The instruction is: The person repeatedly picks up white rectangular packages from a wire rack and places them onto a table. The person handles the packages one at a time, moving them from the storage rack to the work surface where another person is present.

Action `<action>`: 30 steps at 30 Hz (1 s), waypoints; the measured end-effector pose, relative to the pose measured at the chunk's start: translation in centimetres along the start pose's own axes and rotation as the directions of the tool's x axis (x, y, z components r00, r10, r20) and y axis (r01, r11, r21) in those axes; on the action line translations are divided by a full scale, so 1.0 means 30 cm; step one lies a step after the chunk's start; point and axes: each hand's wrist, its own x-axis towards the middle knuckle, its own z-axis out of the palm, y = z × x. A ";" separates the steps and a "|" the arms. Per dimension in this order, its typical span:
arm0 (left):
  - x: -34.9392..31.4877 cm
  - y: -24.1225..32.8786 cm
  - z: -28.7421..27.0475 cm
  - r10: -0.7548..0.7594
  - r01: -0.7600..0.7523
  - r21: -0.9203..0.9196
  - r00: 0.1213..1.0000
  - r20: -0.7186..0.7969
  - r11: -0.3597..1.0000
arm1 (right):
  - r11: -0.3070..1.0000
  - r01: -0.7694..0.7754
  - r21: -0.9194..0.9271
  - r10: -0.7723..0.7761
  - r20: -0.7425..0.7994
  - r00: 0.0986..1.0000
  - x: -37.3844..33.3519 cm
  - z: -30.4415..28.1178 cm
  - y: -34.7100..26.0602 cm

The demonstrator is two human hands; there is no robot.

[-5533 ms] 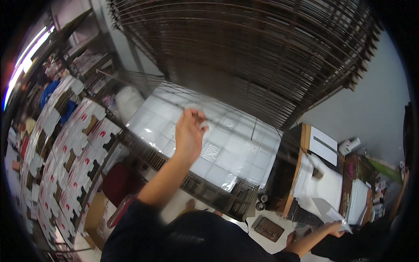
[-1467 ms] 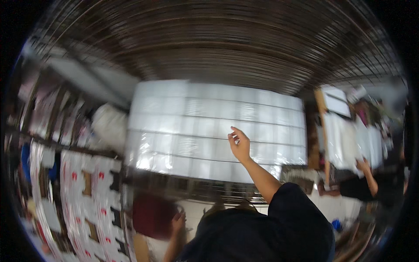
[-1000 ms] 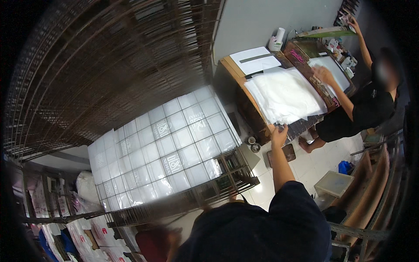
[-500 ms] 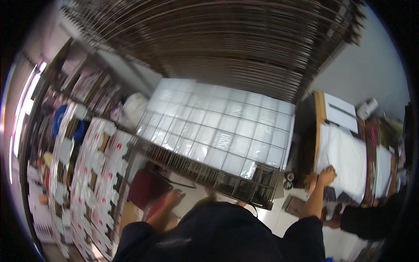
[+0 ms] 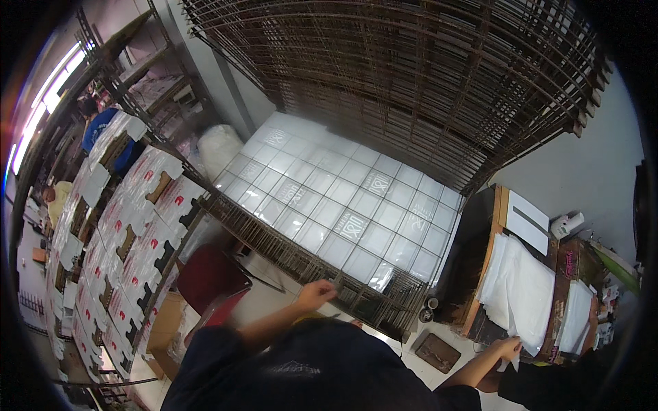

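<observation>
My right hand (image 5: pixel 508 348) is closed on the near corner of a white plastic sheet (image 5: pixel 521 291), part of a loose pile on the side table; a bit of white film shows below the fingers. My left hand (image 5: pixel 317 294) hovers by the near edge of a wire drying rack (image 5: pixel 274 253), its fingers curled and nothing visible in them. Glossy white printed sheets (image 5: pixel 322 181) cover the rack's level, crossed by the lines of a wire grid. Over its far side, a thick stack of wire mesh trays (image 5: pixel 411 75) is tilted up.
Several wrapped white cartons (image 5: pixel 137 212) are piled at left, near a red chair (image 5: pixel 209 274). Another person's hand (image 5: pixel 593 322) and dark sleeve are at far right. A white board (image 5: pixel 528 219) lies beyond the sheet pile. A brown mat (image 5: pixel 437 353) lies on the floor.
My right hand has moved nearer to me along the sheet pile to its near corner. My left hand has moved right and forward to the rack's edge. The view has shifted.
</observation>
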 end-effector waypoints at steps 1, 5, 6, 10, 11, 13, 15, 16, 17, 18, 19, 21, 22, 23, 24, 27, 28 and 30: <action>0.041 -0.013 0.061 0.059 -0.055 -0.071 0.996 0.065 0.996 | 0.986 0.004 0.165 -0.011 0.042 0.999 0.062 -0.003 0.008; 0.140 0.240 0.255 -0.116 0.210 -0.089 0.794 0.596 0.974 | 0.927 0.138 0.350 -0.250 0.300 0.921 -0.024 -0.166 -0.265; 0.148 0.295 0.306 -0.172 0.307 -0.080 0.709 0.684 0.948 | 0.909 0.217 0.355 -0.340 0.330 0.881 -0.084 -0.213 -0.362; 0.172 0.451 0.514 -0.195 0.638 -0.039 0.292 0.937 0.769 | 0.824 0.374 0.427 -0.552 0.449 0.703 -0.295 -0.351 -0.644; 0.165 0.500 0.563 -0.170 0.722 -0.034 0.208 0.963 0.691 | 0.805 0.387 0.451 -0.582 0.469 0.665 -0.331 -0.398 -0.700; 0.145 0.574 0.617 -0.135 0.831 -0.030 0.125 0.983 0.556 | 0.785 0.471 0.402 -0.620 0.504 0.602 -0.404 -0.468 -0.776; 0.126 0.630 0.653 -0.120 0.884 -0.025 0.091 0.989 0.467 | 0.759 0.513 0.401 -0.650 0.485 0.584 -0.463 -0.510 -0.826; 0.126 0.618 0.689 -0.114 0.923 -0.040 0.090 0.989 0.382 | 0.805 0.437 0.400 -0.593 0.554 0.584 -0.467 -0.537 -0.833; 0.122 0.601 0.713 -0.121 0.932 -0.019 0.067 0.990 0.363 | 0.798 0.435 0.417 -0.602 0.545 0.583 -0.483 -0.549 -0.844; 0.115 0.592 0.730 -0.131 0.939 0.007 0.041 0.991 0.345 | 0.792 0.432 0.431 -0.610 0.534 0.585 -0.520 -0.561 -0.858; 0.104 0.576 0.745 -0.137 0.946 0.027 0.019 0.990 0.324 | 0.785 0.429 0.448 -0.619 0.527 0.583 -0.553 -0.571 -0.870; 0.073 0.439 0.842 0.049 0.894 0.053 -0.083 0.995 0.446 | 0.805 0.335 0.490 -0.586 0.563 0.583 -0.591 -0.581 -0.883; 0.064 0.433 0.844 0.035 0.861 0.094 -0.128 0.991 0.499 | 0.803 0.300 0.516 -0.582 0.567 0.583 -0.602 -0.584 -0.884; 0.056 0.426 0.843 0.022 0.825 0.131 -0.171 0.985 0.550 | 0.799 0.264 0.541 -0.579 0.571 0.582 -0.612 -0.584 -0.885; 0.021 0.461 0.774 -0.094 0.787 0.208 -0.189 0.978 0.581 | 0.819 0.299 0.489 -0.559 0.565 0.607 -0.613 -0.586 -0.884; -0.023 0.493 0.637 0.002 0.736 0.312 -0.392 0.920 0.601 | 0.783 0.216 0.584 -0.583 0.568 0.581 -0.671 -0.575 -0.912; -0.028 0.491 0.605 0.103 0.729 0.330 -0.479 0.872 0.599 | 0.767 0.258 0.587 -0.610 0.545 0.575 -0.684 -0.569 -0.923; -0.021 0.494 0.541 0.183 0.727 0.282 -0.489 0.853 0.626 | 0.732 0.338 0.592 -0.663 0.502 0.556 -0.701 -0.552 -0.950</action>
